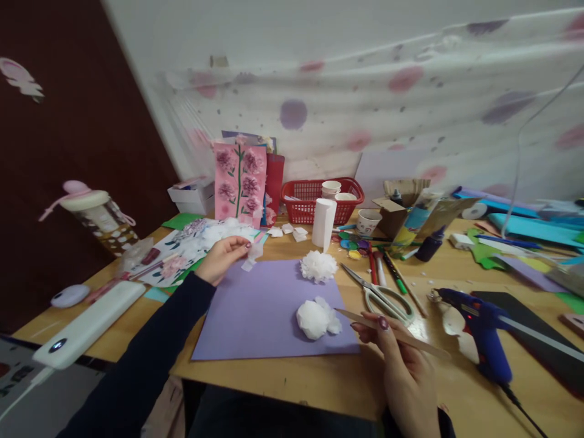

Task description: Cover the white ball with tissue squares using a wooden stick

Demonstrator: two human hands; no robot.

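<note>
My left hand (224, 258) is closed, pinching a thin piece of white tissue paper (252, 256) over the back left corner of a purple sheet of paper (255, 316). Between the fingers of my right hand (401, 359) is a slim wooden stick (422, 344), its pointed tip close to a round white tissue-paper ball (312, 319). Loose tissue petals stick out on the ball's right side. Behind it, at the sheet's back right, rests a ruffled white paper flower (318, 266).
Scissors (387, 301) and a blue hot glue gun (479, 328) lie to the right. Behind stand a white paper roll (323, 222), a red basket (296, 210) and a paper cup (368, 221). A white power bank (91, 325) and a bottle (98, 219) occupy the left.
</note>
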